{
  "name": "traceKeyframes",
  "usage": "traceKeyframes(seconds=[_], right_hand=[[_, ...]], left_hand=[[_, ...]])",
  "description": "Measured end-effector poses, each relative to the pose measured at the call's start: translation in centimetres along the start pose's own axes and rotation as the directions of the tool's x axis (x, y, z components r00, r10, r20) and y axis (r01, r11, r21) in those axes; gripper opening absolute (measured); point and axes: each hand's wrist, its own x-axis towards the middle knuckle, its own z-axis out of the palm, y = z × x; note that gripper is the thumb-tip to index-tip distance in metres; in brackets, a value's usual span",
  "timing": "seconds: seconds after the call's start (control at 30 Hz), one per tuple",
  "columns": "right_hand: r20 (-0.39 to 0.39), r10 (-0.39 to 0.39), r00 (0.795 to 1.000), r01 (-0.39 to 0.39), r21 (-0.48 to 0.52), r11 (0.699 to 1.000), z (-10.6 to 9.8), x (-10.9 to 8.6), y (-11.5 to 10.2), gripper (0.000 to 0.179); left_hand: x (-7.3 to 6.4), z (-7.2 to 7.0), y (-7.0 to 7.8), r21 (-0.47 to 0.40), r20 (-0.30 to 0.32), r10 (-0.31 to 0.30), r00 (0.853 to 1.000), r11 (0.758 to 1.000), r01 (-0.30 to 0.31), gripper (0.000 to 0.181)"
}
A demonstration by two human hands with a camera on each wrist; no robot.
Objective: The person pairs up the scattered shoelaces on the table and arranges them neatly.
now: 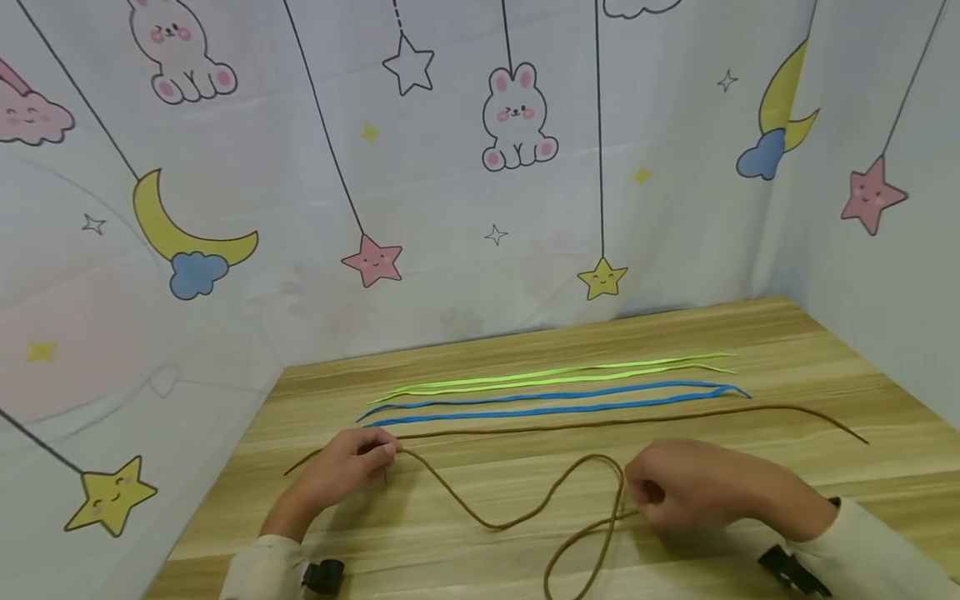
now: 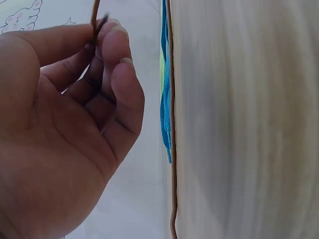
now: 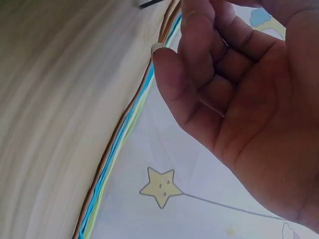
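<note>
A brown shoelace stretches in loose curves between the two hands. Near one end, my left hand pinches it between thumb and fingertips; in the left wrist view the lace rises from that pinch, a dark tip beside it. At the right, my right hand grips the same lace just above the table, where it bends back into a hanging loop. The right wrist view shows curled fingers, with the pinch cut off at the top. A second brown shoelace lies nearly straight behind the hands.
Behind the brown lace lie a doubled blue shoelace and a doubled light-green shoelace, roughly parallel. They rest on a wood-grain table. A white curtain printed with rabbits, moons and stars surrounds the table's back and sides.
</note>
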Motion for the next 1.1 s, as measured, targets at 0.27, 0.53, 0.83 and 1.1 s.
traceKeyframes(seconds=[0.27,0.53,0.83,1.1], right_hand=[[-0.075,-0.002,0.997,0.002,0.007,1.000,-0.7,-0.7,1.0,0.028],[-0.175,0.009,0.985,-0.005,0.024,1.000,-1.1,-0.9,1.2,0.026],[-0.214,0.062,0.975,-0.069,-0.024,0.997,-1.7,-1.7,1.9,0.021],[-0.230,0.148,0.962,-0.168,-0.071,0.983,-2.3,-3.0,3.2,0.021]], left_hand=[[0.0,-0.3,-0.9,-0.106,0.005,-0.021,1.000,0.994,0.021,0.032],[-0.2,-0.4,-1.3,-0.077,-0.021,-0.041,0.999,0.996,0.039,0.035],[-0.6,-0.8,-2.0,-0.069,-0.065,-0.071,0.995,0.995,0.067,0.037],[-0.9,-1.4,-2.3,-0.050,-0.088,-0.084,0.993,0.996,0.080,0.039]])
